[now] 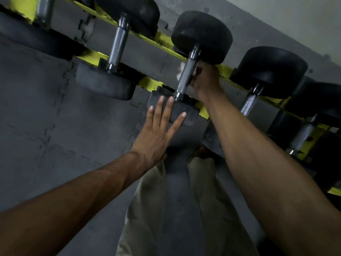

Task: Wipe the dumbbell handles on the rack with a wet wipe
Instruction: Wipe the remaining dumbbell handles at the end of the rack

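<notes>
Grey mats lie under the yellow rack, where my right hand grips a handle through the wipe to rub it, and my flat left hand steadies the end.

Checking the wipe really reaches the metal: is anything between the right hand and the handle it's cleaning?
Nothing visible but the wet wipe itself, which the right hand presses round the middle dumbbell's handle. The left hand lies flat on that dumbbell's near head, below the handle.
</notes>
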`<state>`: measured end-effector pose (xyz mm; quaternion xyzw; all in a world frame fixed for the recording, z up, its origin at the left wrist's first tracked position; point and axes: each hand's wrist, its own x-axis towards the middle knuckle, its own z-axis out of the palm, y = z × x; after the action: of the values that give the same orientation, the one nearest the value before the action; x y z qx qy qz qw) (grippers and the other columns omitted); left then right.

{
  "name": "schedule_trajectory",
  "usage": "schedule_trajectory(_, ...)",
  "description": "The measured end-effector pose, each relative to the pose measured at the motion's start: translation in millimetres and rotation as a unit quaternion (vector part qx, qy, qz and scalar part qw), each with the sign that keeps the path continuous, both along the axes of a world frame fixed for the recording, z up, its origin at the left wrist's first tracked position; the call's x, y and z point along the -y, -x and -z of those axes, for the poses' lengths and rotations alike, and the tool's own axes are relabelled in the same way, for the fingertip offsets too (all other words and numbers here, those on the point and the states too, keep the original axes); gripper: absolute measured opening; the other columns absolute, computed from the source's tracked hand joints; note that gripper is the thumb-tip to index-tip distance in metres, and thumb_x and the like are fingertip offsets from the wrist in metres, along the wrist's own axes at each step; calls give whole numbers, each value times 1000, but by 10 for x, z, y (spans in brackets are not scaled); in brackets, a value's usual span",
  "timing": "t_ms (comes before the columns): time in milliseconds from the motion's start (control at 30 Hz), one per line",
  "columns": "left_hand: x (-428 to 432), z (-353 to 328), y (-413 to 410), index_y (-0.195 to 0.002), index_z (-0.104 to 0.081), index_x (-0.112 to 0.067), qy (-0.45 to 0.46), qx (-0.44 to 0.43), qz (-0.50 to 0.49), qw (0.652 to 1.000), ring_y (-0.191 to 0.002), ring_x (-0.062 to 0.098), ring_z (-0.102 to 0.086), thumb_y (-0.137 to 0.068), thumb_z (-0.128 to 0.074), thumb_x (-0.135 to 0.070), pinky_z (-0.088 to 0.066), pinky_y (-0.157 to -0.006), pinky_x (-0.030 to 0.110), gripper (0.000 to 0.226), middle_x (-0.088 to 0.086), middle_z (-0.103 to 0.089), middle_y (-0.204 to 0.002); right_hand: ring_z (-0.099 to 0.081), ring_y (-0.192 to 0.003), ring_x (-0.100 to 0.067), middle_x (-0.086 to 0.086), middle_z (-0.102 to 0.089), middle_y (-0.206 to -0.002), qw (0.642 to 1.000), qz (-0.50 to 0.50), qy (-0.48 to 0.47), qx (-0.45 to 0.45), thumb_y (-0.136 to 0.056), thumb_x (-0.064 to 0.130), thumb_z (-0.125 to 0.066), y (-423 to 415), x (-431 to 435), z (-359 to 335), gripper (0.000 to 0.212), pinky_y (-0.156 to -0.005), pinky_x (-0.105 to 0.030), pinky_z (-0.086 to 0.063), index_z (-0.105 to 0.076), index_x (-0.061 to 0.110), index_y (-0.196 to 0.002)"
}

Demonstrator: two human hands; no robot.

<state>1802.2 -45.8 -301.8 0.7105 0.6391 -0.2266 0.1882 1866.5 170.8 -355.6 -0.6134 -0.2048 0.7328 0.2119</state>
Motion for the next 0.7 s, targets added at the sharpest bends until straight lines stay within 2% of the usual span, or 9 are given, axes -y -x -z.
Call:
schedule_trajectory(33,-2,5,-4,-157,34,-11,-2,-1,2,1000,-151,60,21,-91,-58,-55,-16,-126,62,121,41,37,-156,-72,-82,-29,-20,-72,-92,999,43,1,-19,-100,1,-41,66,-75,-4,25,-74,-43,-61,-65,-4,-107)
schedule_trajectory(100,-5,-17,-7,-157,34,-11,2,0,3,1000,-151,60,20,-92,-58,-54,-16,-126,62,120,41,37,-156,-74,-85,-27,-20,-74,-99,999,42,-25,-2,-104,7,-47,80,-24,40,23,-76,-38,-61,-67,-4,-107)
schedule_trajectory(200,-17,-44,-9,-157,35,-11,-3,-3,6,1000,-151,60,21,-95,-56,-52,-16,-126,62,117,41,36,-156,-68,-80,-27,-15,-69,-89,998,14,-17,54,-104,23,-57,-81,246,31,22,-81,-43,-62,-68,8,-91)
schedule_trajectory(300,-33,-84,4,-157,35,-11,2,3,3,1000,-151,60,21,-96,-55,-45,-15,-126,63,114,41,36,-156,-67,-65,-18,-7,-68,-73,976,-126,-63,163,-95,19,-71,-271,323,-30,20,-62,-34,-60,-69,11,-77)
schedule_trajectory(400,-45,-151,10,-157,34,-9,-2,10,1,1000,-152,59,19,-98,-56,-43,-14,-126,63,113,41,35,-157,-70,-71,-13,3,-72,-74,932,-268,-122,214,-80,12,-81,-402,346,-172,19,-66,-34,-62,-69,19,-67)
schedule_trajectory(467,-68,-219,-7,-159,31,-8,6,20,-5,1000,-152,57,21,-97,-61,-53,-13,-128,61,119,40,35,-157,-70,-72,-12,5,-72,-77,921,-297,-145,208,-81,9,-79,-502,317,-315,20,-63,-30,-58,-69,23,-70)
schedule_trajectory(567,-127,-342,-120,-163,20,-6,8,42,0,999,-155,50,22,-89,-66,-64,-10,-129,59,127,34,34,-161,-73,-59,-23,-5,-72,-84,924,-298,-170,171,-92,7,-68,-731,237,-542,16,-52,-35,-57,-68,20,-83)
schedule_trajectory(633,-170,-393,-301,-165,13,-6,-3,71,16,997,-155,48,23,-87,-68,-58,-9,-129,58,124,32,32,-163,-73,-59,-22,-7,-75,-86,854,-367,-289,227,-94,15,-61,-1035,140,-576,9,-55,-37,-58,-70,15,-92)
schedule_trajectory(700,-204,-412,-547,-166,8,-7,-1,107,25,994,-156,46,22,-86,-69,-51,-8,-129,56,120,31,28,-165,-74,-76,-21,-5,-76,-95,741,-455,-397,296,-88,22,-51,-1404,16,-581,26,-66,-35,-58,-73,16,-101)
